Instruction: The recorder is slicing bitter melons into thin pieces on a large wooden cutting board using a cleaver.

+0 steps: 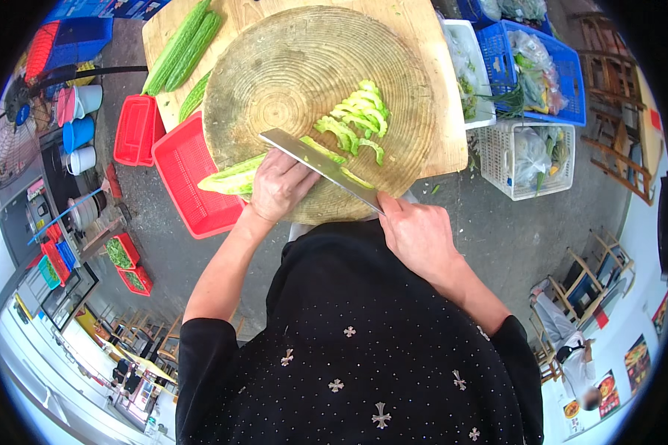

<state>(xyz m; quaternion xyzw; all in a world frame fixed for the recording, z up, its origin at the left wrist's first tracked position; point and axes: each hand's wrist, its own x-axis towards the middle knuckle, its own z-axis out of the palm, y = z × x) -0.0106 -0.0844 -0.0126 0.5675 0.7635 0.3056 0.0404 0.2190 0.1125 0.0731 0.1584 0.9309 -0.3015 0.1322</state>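
On a round wooden chopping block (323, 50) lies a pale green bitter melon half (228, 177), its left end jutting past the block's edge. My left hand (284, 186) presses down on the melon with its fingers curled. In my right hand (417, 228) is the handle of a wide cleaver (317, 164); the blade slants up to the left, beside my left fingers. Cut bitter melon shows just past the blade. A fan of crescent slices (359, 114) rests on the right part of the block.
Whole bitter melons (186, 50) lie at the back left of the wooden table (448, 128). A red plastic basket (186, 178) sits left of the block. Vegetable crates, a white one (526, 161) and a blue one (570, 83), stand at the right. A person (570, 345) sits at the lower right.
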